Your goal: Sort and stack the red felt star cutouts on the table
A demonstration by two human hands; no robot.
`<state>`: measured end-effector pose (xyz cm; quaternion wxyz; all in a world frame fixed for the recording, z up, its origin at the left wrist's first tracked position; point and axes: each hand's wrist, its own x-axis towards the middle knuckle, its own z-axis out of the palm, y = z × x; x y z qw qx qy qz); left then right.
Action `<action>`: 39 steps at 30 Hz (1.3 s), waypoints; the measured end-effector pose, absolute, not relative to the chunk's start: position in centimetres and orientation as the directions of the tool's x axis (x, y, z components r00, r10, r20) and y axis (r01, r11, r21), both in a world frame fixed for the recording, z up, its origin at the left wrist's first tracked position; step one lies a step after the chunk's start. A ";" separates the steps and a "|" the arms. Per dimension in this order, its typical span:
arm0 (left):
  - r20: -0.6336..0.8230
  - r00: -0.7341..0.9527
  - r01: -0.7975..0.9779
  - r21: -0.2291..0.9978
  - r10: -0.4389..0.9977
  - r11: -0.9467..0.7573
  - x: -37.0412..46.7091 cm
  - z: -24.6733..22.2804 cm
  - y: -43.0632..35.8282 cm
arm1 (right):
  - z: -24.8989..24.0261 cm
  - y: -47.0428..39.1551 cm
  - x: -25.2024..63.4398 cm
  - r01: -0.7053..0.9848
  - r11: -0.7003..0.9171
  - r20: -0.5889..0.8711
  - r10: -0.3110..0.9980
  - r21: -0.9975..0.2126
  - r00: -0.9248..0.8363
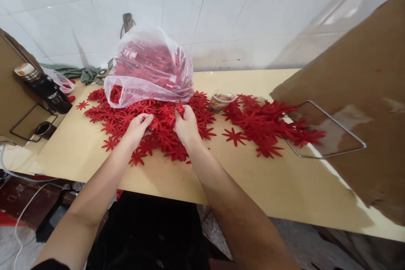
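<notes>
A spread pile of red flower-shaped cutouts (pixel 163 137) with narrow petals covers the table in front of me. Over its left part, my left hand (pixel 139 128) is closed in a pinch; what it holds, if anything, is too small to make out. My right hand (pixel 186 126) is closed on some red flower cutouts (pixel 179 107), their petals showing above the fingers. Just behind the pile, a clear plastic bag (pixel 152 63) full of red pieces lies with its mouth toward me.
To the right lies a second heap of red cutouts (pixel 259 122), partly on a bent metal wire frame (pixel 332 152) by a cardboard panel (pixel 363 93). A small clear tub (pixel 221 99) sits between the heaps. On the left are a black vacuum flask (pixel 47 90) and a dark cup (pixel 45 130).
</notes>
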<state>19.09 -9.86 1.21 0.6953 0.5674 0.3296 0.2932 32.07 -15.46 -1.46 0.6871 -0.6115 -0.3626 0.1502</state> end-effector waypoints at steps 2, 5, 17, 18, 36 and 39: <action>-0.134 0.603 -0.024 0.982 0.787 0.186 18.8 1.3 -9.8 | -1.8 -15.3 32.0 0.208 0.198 0.287 0.634 -0.958 0.718; -0.125 0.545 -0.043 0.983 0.829 0.177 18.7 1.6 -9.8 | -1.9 -15.2 31.8 0.174 0.181 0.250 0.623 -0.968 0.741; 0.049 0.376 -0.111 0.994 0.925 -0.007 18.7 1.0 -9.7 | -0.8 -16.2 29.0 -0.087 0.034 -0.021 0.823 -0.996 0.568; 0.045 0.424 -0.092 0.996 0.904 -0.007 19.1 0.7 -10.1 | -0.8 -16.1 28.3 -0.108 0.032 -0.030 0.848 -0.994 0.529; -0.171 0.496 -0.006 0.980 0.851 0.200 18.2 0.8 -11.1 | -4.2 -17.7 32.3 0.055 0.354 0.317 0.745 -0.934 0.586; -0.088 0.585 -0.043 0.989 0.806 0.139 18.2 0.8 -11.4 | -3.7 -18.0 31.3 -0.020 0.236 0.188 0.819 -0.972 0.542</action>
